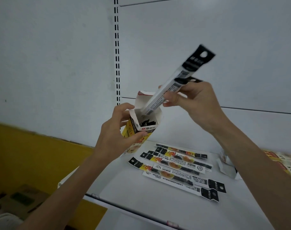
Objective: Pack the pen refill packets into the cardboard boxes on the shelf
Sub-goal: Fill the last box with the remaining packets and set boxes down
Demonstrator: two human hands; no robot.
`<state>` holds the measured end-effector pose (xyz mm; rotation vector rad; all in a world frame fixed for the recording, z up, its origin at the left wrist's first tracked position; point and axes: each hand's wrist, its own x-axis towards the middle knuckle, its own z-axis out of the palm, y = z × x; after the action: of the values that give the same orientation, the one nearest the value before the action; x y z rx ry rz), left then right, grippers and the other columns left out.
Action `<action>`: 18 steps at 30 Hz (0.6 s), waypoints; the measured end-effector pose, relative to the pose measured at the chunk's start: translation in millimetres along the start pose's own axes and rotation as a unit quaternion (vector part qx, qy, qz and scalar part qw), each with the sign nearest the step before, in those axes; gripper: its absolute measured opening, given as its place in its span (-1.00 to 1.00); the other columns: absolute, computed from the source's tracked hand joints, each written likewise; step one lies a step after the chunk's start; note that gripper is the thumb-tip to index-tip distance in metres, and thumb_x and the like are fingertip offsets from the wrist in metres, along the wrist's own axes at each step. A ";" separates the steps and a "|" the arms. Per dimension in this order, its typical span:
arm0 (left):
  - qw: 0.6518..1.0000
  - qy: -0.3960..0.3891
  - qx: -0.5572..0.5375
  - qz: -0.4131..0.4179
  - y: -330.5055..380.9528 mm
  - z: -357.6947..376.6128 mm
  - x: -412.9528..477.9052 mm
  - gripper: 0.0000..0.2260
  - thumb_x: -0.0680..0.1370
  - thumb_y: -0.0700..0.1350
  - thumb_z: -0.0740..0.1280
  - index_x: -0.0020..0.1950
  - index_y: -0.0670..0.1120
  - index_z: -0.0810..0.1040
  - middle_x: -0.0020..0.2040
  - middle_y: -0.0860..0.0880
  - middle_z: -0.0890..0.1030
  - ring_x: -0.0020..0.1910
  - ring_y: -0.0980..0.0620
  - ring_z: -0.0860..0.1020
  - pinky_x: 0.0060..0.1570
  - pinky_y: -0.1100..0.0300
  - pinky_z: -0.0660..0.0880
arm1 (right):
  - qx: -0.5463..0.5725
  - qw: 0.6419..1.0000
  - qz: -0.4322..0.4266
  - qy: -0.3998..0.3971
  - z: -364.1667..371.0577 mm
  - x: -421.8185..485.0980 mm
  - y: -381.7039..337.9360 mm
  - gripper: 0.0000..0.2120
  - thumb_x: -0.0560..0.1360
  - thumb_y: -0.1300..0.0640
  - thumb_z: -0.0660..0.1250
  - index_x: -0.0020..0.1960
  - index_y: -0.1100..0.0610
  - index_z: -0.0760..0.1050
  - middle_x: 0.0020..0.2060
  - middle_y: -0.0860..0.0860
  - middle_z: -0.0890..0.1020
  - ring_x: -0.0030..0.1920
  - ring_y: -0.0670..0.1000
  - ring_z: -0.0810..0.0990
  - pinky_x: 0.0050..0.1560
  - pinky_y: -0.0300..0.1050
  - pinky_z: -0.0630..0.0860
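My left hand (pixel 118 130) grips a small yellow and white cardboard box (pixel 142 125), held upright above the shelf with its top flaps open. Black packet ends show inside it. My right hand (pixel 191 100) pinches a long white pen refill packet (pixel 179 80) with a black hang tab. The packet slants down to the left and its lower tip sits in the box mouth. Several more refill packets (pixel 176 168) lie flat on the white shelf (pixel 141 196) below my hands.
Another yellow and white box (pixel 277 161) lies on its side at the shelf's right, partly behind my right forearm. A slotted upright (pixel 117 52) runs up the white back panel. Brown cartons (pixel 20 201) sit on the floor at lower left, before a yellow wall (pixel 33 155).
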<state>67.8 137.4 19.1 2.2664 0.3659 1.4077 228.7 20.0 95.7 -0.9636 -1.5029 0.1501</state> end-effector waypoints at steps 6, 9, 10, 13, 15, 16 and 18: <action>1.000 0.014 -0.006 -0.006 -0.6 4.1 1.7 -0.50 0.29 -0.12 0.52 -0.01 0.15 0.25 -0.07 0.18 0.50 -0.08 0.27 0.53 -0.09 0.53 0.43 | -0.181 0.978 0.091 -0.047 12.4 -8.5 24.3 -0.67 0.30 0.13 0.52 0.03 -0.04 0.56 -0.08 -0.11 0.64 -0.09 -0.09 0.58 -0.01 -0.01 0.54; 1.000 0.018 -0.004 -0.012 -2.2 4.4 2.8 -0.50 0.31 -0.12 0.51 0.03 0.08 0.24 -0.06 0.23 0.47 -0.10 0.29 0.50 -0.13 0.56 0.41 | -0.120 0.991 0.052 -0.007 12.1 -10.5 22.0 -0.66 0.30 0.13 0.53 0.02 -0.07 0.52 -0.15 -0.13 0.60 -0.20 -0.12 0.50 -0.16 -0.16 0.46; 1.000 0.019 -0.002 -0.013 -3.0 4.5 3.2 -0.50 0.31 -0.12 0.50 0.05 0.05 0.24 -0.06 0.22 0.47 -0.10 0.29 0.50 -0.13 0.56 0.41 | -0.107 0.993 0.042 0.001 13.0 -11.7 21.0 -0.70 0.32 0.15 0.52 0.00 -0.03 0.53 -0.18 -0.11 0.60 -0.24 -0.12 0.49 -0.18 -0.17 0.46; 1.000 0.024 0.002 -0.008 -4.8 5.8 3.3 -0.49 0.31 -0.12 0.50 0.07 0.01 0.24 -0.05 0.21 0.47 -0.09 0.26 0.50 -0.12 0.57 0.41 | -0.147 0.988 0.009 0.051 18.7 -18.6 20.3 -0.88 0.41 0.18 0.44 -0.07 0.06 0.55 -0.25 -0.13 0.59 -0.29 -0.14 0.50 -0.23 -0.27 0.46; 1.000 0.029 0.008 -0.002 -5.2 7.1 2.0 -0.49 0.31 -0.12 0.50 0.07 0.01 0.24 -0.02 0.14 0.49 -0.07 0.17 0.52 -0.12 0.57 0.41 | -0.192 0.978 0.020 0.076 13.0 -26.5 22.6 -0.97 0.45 0.18 0.38 -0.14 0.08 0.54 -0.29 -0.15 0.57 -0.31 -0.16 0.49 -0.26 -0.33 0.42; 0.999 0.033 0.012 0.004 -5.5 7.7 1.1 -0.49 0.32 -0.12 0.50 0.07 0.01 0.24 0.00 0.10 0.49 -0.06 0.12 0.53 -0.11 0.57 0.41 | -0.233 0.970 0.053 0.044 5.1 -31.2 25.2 -0.96 0.46 0.16 0.38 -0.16 0.08 0.54 -0.30 -0.14 0.57 -0.31 -0.16 0.49 -0.25 -0.34 0.41; 0.999 0.036 0.013 0.011 -7.0 8.5 -1.3 -0.48 0.31 -0.09 0.50 0.08 0.04 0.24 0.02 0.06 0.50 -0.03 0.05 0.54 -0.08 0.54 0.43 | -0.336 0.917 0.175 -0.122 -13.4 -42.9 34.8 -0.94 0.43 0.09 0.41 -0.16 0.06 0.56 -0.26 -0.10 0.60 -0.24 -0.15 0.53 -0.18 -0.31 0.42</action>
<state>74.9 140.9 11.4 2.2520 0.3854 1.5072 250.9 9.2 44.5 -1.8256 -1.6266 0.0010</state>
